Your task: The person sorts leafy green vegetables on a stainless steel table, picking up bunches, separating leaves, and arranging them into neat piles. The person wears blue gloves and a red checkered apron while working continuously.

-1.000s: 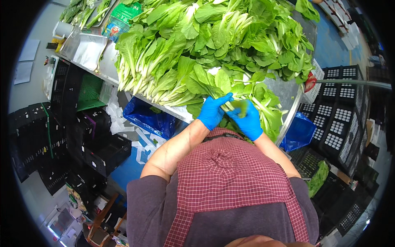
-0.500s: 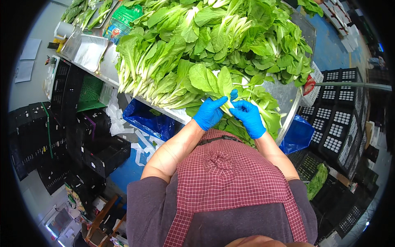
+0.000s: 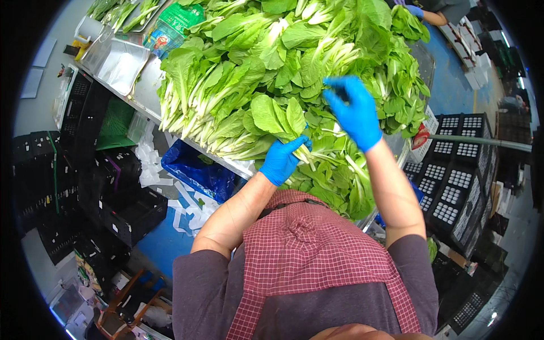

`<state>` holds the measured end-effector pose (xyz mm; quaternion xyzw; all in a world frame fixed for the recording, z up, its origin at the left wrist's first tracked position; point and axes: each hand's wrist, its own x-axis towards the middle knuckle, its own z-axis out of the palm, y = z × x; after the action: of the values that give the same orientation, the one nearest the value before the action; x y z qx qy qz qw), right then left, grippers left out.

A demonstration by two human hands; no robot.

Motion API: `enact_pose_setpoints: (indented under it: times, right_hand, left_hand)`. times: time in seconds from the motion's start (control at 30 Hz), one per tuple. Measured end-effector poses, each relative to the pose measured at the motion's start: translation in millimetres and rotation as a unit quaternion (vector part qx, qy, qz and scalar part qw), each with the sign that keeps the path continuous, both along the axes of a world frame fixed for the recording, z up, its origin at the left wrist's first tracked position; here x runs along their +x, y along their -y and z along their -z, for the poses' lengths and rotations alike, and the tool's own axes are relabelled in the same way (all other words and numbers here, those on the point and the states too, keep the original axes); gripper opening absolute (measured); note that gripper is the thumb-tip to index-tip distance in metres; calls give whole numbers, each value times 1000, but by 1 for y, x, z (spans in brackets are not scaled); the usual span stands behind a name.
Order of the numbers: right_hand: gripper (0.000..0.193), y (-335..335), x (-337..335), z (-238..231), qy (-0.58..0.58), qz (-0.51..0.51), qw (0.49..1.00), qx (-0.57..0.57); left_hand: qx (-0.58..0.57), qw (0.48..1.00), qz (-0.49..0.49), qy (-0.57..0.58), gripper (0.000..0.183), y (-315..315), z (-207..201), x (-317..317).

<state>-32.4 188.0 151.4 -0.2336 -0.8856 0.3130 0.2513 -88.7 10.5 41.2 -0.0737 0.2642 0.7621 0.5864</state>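
My left hand [image 3: 280,161], in a blue glove, is closed round the stalks of a small bunch of leafy greens [image 3: 276,117] at the table's near edge. The bunch's leaves point away from me, its pale stalk ends toward me. My right hand [image 3: 358,111], also gloved in blue, is raised over the pile of leafy greens [image 3: 249,68]. Its thumb and fingers are apart, with nothing seen between them. Loose leaves [image 3: 334,190] lie between my two arms, close to my checked apron [image 3: 317,243].
A metal table [image 3: 150,93] carries the pile. Blue-lined bins [image 3: 198,170] stand below its near edge, with white strips [image 3: 184,204] on the floor. Black crates [image 3: 453,175] are stacked at right, others [image 3: 133,212] at left. Another person's gloved hand [image 3: 415,11] touches greens at far right.
My right hand has left the bunch and moved up and to the right, its fingers opening. My left hand keeps the bunch. Another person's hand has come into view at the far right.
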Motion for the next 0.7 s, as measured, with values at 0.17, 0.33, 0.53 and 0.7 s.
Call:
enact_pose_setpoints:
  times: [0.17, 0.33, 0.53, 0.7]
  right_hand:
    - [23, -98, -54, -2, 179, 16, 882, 436]
    - [10, -103, -37, -8, 322, -33, 850, 415]
    - [10, -64, 59, 22, 173, 80, 981, 49]
    - [14, -17, 129, 51, 150, 110, 944, -273]
  left_hand:
    - [-17, 1000, 15, 1, 27, 4, 5, 5]
    - [-29, 999, -1, 26, 26, 15, 16, 4]
    - [-29, 999, 19, 22, 26, 8, 20, 9]
    - [-40, 999, 1, -3, 28, 5, 10, 13]
